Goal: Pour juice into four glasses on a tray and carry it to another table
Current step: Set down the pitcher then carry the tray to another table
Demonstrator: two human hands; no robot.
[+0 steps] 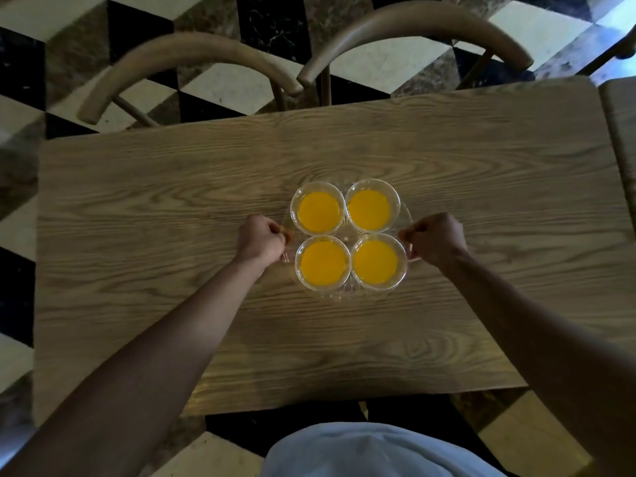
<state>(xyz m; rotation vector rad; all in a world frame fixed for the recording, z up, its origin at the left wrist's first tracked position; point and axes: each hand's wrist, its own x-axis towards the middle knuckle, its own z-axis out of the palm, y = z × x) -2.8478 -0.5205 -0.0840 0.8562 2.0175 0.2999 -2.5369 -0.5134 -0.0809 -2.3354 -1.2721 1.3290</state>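
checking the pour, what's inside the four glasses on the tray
Each glass holds orange juice, its surface below the rim. The juice hides the glass bottoms; the clear tray shows only around them.

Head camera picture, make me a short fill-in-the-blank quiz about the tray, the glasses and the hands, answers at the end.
1. The clear tray carries ____ glasses of juice.
2. The left hand and the right hand each grip a tray ____.
3. The tray is over a ____ table.
4. Beyond the table stand ____ chairs, one being the left chair.

Missing words: four; handle; wooden; two
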